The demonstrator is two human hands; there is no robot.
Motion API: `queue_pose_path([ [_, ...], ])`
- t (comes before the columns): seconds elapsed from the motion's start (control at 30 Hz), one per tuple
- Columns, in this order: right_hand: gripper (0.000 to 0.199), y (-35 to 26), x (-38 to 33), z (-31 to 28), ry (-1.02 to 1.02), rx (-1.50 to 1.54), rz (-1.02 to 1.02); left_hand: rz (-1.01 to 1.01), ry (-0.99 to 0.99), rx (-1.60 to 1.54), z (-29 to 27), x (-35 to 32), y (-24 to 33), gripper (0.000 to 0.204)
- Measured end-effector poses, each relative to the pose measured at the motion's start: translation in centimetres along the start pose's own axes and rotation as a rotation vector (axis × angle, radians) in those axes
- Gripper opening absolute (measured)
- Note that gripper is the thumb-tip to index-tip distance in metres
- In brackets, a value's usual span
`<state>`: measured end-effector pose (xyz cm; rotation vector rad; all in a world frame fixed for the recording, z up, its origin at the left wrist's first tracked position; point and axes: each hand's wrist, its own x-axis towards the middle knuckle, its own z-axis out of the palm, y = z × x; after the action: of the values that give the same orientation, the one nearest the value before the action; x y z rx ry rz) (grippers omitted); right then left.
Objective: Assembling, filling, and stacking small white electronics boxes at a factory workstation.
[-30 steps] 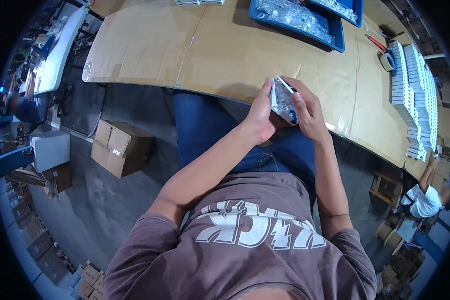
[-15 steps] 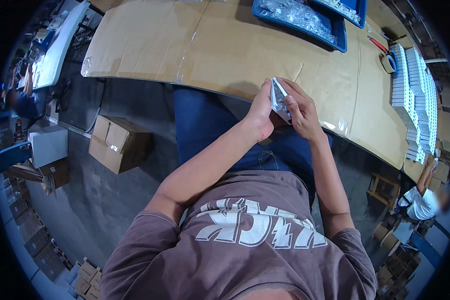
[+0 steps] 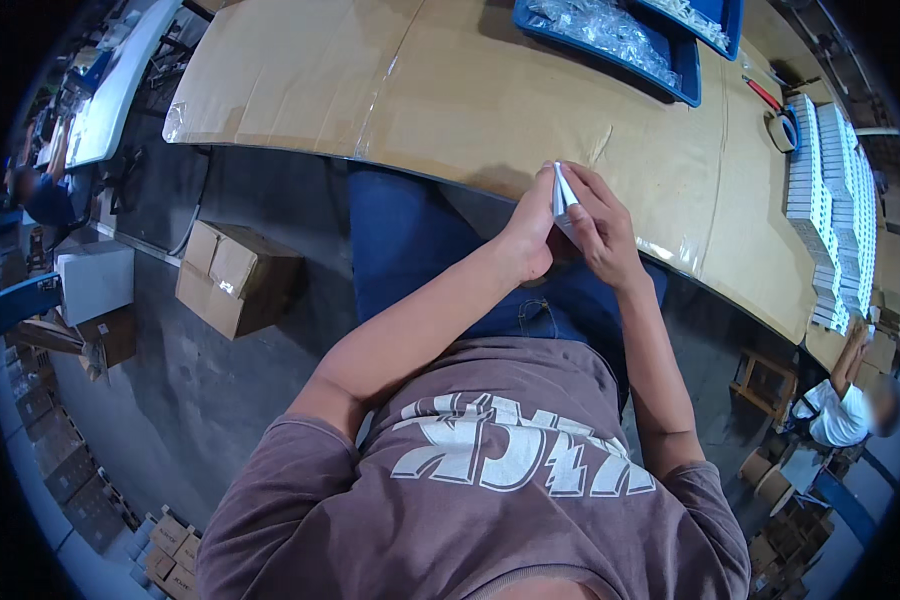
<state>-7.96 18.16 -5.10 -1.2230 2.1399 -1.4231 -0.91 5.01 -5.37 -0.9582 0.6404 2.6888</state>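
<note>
A small white carton (image 3: 564,198) is held between both hands, just in front of the table's near edge and above my lap. My left hand (image 3: 526,232) is closed along its left side. My right hand (image 3: 607,228) wraps the right side, its thumb pressed on the carton near the end facing me. White panels slope together there, and the inside is mostly hidden. Fingers and palms cover much of the carton.
The table (image 3: 470,110) is covered with brown cardboard. At the far side are a blue tray (image 3: 688,92) of clear plastic pieces and another blue tray (image 3: 736,32). Rightward lie a red-handled tool (image 3: 760,92), tape roll (image 3: 782,132) and stacked white cartons (image 3: 815,200). A cardboard box (image 3: 232,280) sits on the floor.
The carton's end showed a gap with something clear and shiny inside; its white panels now cover most of that. My right thumb has shifted slightly. The whole view has moved a little.
</note>
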Motion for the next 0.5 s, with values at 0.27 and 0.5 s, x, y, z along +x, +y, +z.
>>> queue_pose_path([
  [0.27,0.046,-0.5,-0.3,0.4,-0.011,0.083,0.075,0.051,-0.040,-0.021,-0.5,0.1,0.0,0.050],
  [0.5,0.050,-1.1,-0.9,1.0,0.004,0.111,0.070,0.135,0.044,0.076,-0.7,0.0,-0.1,0.048],
])
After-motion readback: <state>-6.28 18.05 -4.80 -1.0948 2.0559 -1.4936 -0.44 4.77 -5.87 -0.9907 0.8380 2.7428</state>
